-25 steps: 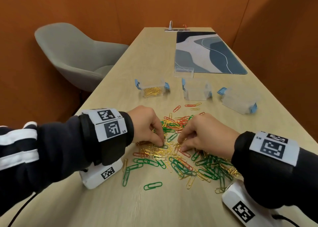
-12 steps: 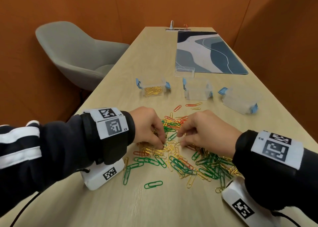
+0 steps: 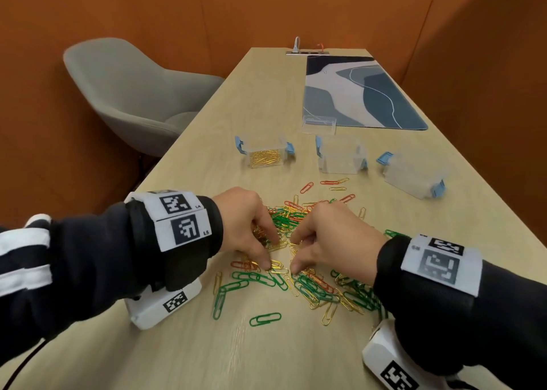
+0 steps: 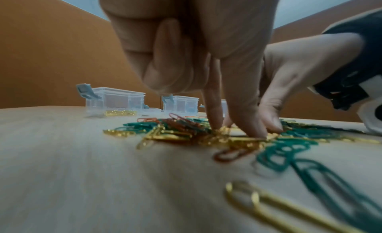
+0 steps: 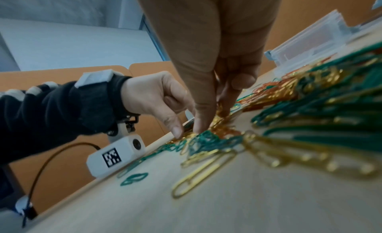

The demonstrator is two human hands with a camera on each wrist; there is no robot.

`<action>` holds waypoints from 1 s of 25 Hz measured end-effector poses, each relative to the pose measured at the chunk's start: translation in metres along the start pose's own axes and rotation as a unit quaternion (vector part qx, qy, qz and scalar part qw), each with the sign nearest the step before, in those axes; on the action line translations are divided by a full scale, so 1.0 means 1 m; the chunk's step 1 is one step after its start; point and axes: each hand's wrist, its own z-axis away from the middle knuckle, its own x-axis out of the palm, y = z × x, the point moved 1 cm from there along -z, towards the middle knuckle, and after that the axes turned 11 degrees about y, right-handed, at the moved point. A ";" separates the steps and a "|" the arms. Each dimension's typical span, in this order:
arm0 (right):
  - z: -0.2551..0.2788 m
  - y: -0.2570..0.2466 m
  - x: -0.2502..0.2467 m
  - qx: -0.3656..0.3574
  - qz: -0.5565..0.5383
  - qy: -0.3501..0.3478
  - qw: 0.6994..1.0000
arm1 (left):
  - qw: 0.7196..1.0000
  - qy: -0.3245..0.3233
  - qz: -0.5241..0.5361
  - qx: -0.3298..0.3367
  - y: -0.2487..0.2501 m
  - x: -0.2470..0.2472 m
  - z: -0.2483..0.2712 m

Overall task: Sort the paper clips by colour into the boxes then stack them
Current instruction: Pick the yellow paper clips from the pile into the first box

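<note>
A mixed pile of green, gold and red paper clips (image 3: 313, 286) lies on the wooden table (image 3: 266, 354) in front of me. My left hand (image 3: 270, 253) has thumb and forefinger tips down on the pile, pinching at gold clips (image 4: 244, 139); its other fingers are curled. Facing it, my right hand (image 3: 294, 253) pinches at gold clips in the same spot, tips nearly touching the left's. In the right wrist view the right hand (image 5: 212, 122) digs into the pile. Beyond stand three clear boxes: one holding gold clips (image 3: 265, 155) and two empty ones (image 3: 340, 158) (image 3: 411, 176).
A clear lid (image 3: 319, 124) lies behind the middle box, at the edge of a blue-grey mat (image 3: 355, 93). A grey chair (image 3: 127, 93) stands left of the table. Stray clips (image 3: 265, 319) lie near the front edge. Orange walls close in on both sides.
Both hands have stayed over the middle of the pile, and thumbs and forefingers have spread a little and worked among the gold clips. Boxes have not moved.
</note>
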 end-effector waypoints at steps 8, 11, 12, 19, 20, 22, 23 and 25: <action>0.001 0.004 -0.001 -0.005 -0.029 0.015 0.999 | 0.999 0.030 0.021 -0.006 0.006 0.004 -0.006; -0.001 0.005 -0.001 0.003 -0.029 0.013 0.999 | 1.000 0.029 0.010 -0.001 0.008 0.005 -0.009; -0.002 0.005 -0.002 0.004 -0.024 0.013 1.000 | 1.000 0.028 0.008 -0.004 0.009 0.006 -0.010; -0.001 0.004 -0.002 -0.012 -0.011 0.016 1.000 | 0.999 0.049 -0.001 -0.010 0.012 0.005 -0.009; -0.001 0.004 -0.003 -0.011 -0.011 0.015 1.000 | 0.999 0.048 -0.005 -0.010 0.013 0.004 -0.008; -0.001 0.005 -0.003 -0.017 -0.001 0.012 1.000 | 0.999 0.036 -0.017 0.002 0.015 0.005 -0.009; -0.001 0.005 -0.004 -0.024 0.003 0.009 1.000 | 0.999 0.028 -0.023 0.011 0.016 0.006 -0.009; 0.000 0.007 -0.003 -0.039 0.006 0.001 0.999 | 0.999 0.017 -0.041 0.026 0.020 0.008 -0.010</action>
